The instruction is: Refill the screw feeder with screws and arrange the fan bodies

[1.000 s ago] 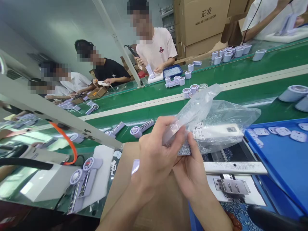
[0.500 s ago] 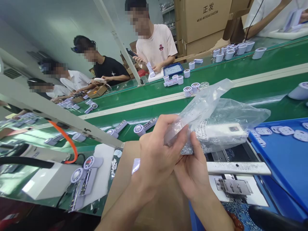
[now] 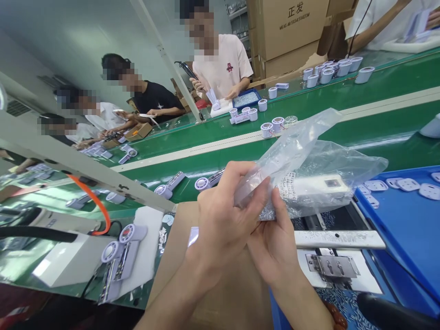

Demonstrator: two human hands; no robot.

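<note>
A clear plastic bag with a printed white label is held up in front of me. Small silvery screws lie in its bottom corner. My left hand is closed round the gathered plastic, thumb pressed against it. From below, my right hand grips the bag's lower end with its thumb on the near side; its other fingers are partly hidden. Behind the bag is a screw feeder with a white bar and a metal block, and loose screws lie in front of it.
A blue tray with flat white plates is at right. Below my hands is a cardboard box. Handheld fans lie at left beside a slanted post. Across the green conveyor, several co-workers sit by more fan parts.
Both hands keep their hold on the bag, nearly still. The fans on the near belt have shifted slightly right. A co-worker across the belt has moved a hand.
</note>
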